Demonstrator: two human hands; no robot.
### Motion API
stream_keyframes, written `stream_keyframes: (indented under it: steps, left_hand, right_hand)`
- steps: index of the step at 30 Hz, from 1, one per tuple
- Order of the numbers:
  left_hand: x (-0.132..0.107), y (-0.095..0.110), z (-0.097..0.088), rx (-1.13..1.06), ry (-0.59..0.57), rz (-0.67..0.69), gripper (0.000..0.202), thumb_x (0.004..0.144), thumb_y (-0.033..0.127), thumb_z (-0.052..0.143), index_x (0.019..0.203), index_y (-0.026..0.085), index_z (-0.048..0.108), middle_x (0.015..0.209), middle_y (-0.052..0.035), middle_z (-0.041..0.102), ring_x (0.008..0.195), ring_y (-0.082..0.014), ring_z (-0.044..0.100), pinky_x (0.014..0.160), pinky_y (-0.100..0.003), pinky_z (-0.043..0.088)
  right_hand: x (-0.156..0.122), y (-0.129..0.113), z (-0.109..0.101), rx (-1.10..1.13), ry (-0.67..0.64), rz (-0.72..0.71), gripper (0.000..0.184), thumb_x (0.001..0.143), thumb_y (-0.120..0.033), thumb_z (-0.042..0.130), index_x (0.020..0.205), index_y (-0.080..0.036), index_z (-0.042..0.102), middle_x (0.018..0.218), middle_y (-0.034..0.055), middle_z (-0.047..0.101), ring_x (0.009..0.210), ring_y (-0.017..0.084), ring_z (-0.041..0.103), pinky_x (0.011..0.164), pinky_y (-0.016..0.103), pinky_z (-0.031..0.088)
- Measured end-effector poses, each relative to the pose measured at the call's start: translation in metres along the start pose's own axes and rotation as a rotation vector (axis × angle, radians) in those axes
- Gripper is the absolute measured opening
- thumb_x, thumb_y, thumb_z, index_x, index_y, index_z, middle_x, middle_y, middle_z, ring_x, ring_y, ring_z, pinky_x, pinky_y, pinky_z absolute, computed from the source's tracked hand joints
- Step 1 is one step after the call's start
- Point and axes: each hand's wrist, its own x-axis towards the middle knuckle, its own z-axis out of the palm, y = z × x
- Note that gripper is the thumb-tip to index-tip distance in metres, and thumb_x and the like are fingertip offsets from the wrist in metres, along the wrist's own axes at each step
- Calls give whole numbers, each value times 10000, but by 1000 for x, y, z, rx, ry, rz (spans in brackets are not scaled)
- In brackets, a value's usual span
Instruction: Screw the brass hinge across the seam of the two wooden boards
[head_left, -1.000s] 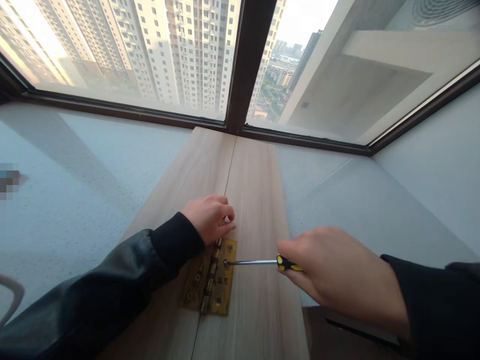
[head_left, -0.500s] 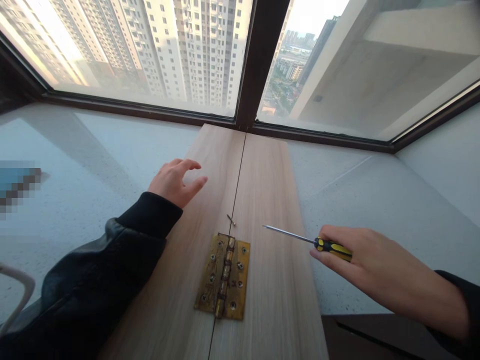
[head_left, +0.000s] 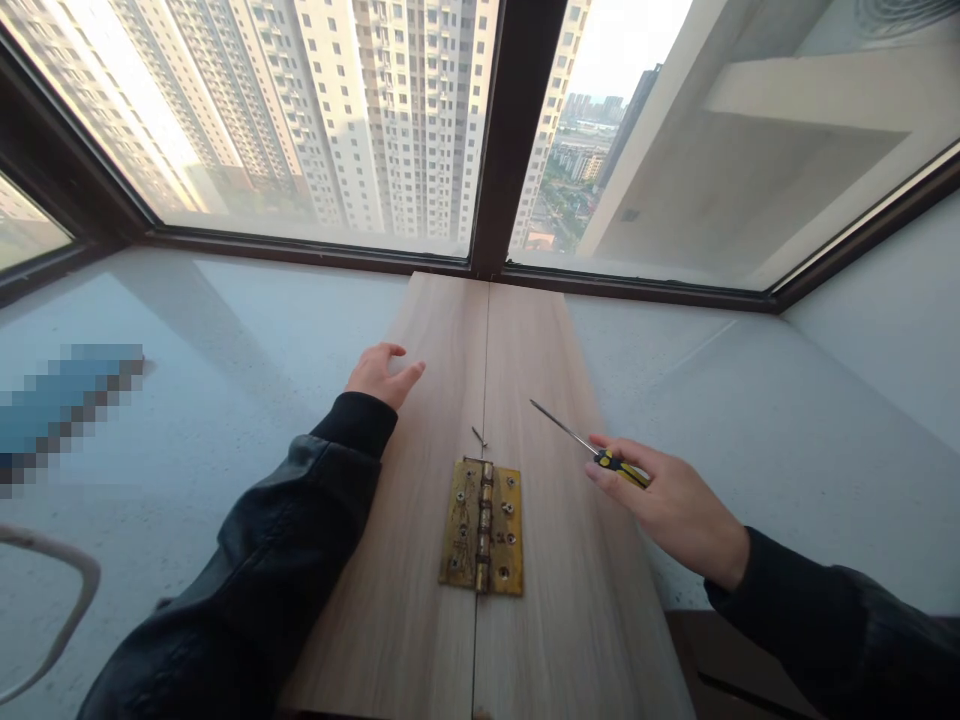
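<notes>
A brass-coloured, worn hinge [head_left: 483,527] lies flat across the seam between two pale wooden boards [head_left: 555,620], with screws showing in several of its holes. Just beyond its far end a loose screw [head_left: 478,437] rests by the seam. My right hand [head_left: 660,500] grips a black and yellow screwdriver [head_left: 566,429], its thin metal shaft pointing up and left above the right board. Over the left board's edge, my left hand [head_left: 386,374] is held with thumb and fingers apart and nothing between them.
Dark window frames [head_left: 491,180] stand at the far end of the boards. A speckled white sill [head_left: 225,360] spreads on both sides. A blurred blue object [head_left: 67,405] lies at left, and a pale curved bar [head_left: 82,590] enters at lower left.
The camera view has shifted, so the hinge appears further right. My right hand has moved left toward the boards, with the screwdriver tilted more upward. My left hand stays open near the left board.
</notes>
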Motion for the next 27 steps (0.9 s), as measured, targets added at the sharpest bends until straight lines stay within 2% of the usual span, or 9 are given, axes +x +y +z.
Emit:
stream_keyframes:
  steps: [2, 6, 9, 14, 22, 27]
  left_hand:
    - [-1, 3, 4, -2, 8, -18, 426, 773, 424, 530, 1054, 105, 561, 1162, -180, 536, 1109, -298, 500, 964, -442, 379]
    - [-2, 6, 12, 4, 24, -52, 449, 769, 434, 529, 1071, 102, 551, 1185, -183, 525, 1126, -304, 489, 973, -441, 374]
    - [-1, 7, 17, 17, 39, -71, 454, 770, 434, 521, 1086, 109, 545, 1203, -167, 518, 1143, -292, 477, 991, -419, 365]
    - [1, 8, 21, 43, 49, -88, 473, 752, 459, 539, 1092, 129, 549, 1213, -154, 524, 1145, -308, 470, 985, -439, 364]
    - [8, 12, 22, 44, 29, -52, 463, 775, 460, 518, 1088, 121, 549, 1141, -152, 584, 1075, -290, 532, 935, -402, 410]
    - [10, 11, 19, 63, 15, -9, 483, 798, 472, 484, 1102, 100, 532, 1144, -181, 582, 1066, -305, 541, 915, -428, 422]
  right_hand:
    - [1, 2, 4, 55, 36, 8, 347, 881, -462, 505, 974, -139, 592, 1145, 94, 571, 1057, 232, 536, 939, 445, 394]
    - [6, 14, 9, 152, 84, 39, 336, 898, -404, 512, 1082, -125, 551, 1026, 67, 579, 920, 190, 574, 818, 395, 481]
    - [14, 21, 11, 192, 131, 66, 307, 896, -373, 524, 1078, -128, 551, 1024, 64, 572, 898, 184, 574, 779, 370, 499]
    - [26, 23, 14, 215, 176, 71, 282, 899, -363, 521, 1054, -131, 561, 1013, 60, 574, 890, 178, 573, 783, 365, 496]
    - [24, 26, 21, 226, 220, 72, 271, 890, -349, 539, 1045, -129, 568, 1056, 68, 568, 958, 195, 558, 846, 405, 468]
    - [25, 26, 22, 289, 228, 109, 276, 896, -348, 528, 1065, -132, 559, 1051, 66, 564, 919, 186, 567, 792, 371, 496]
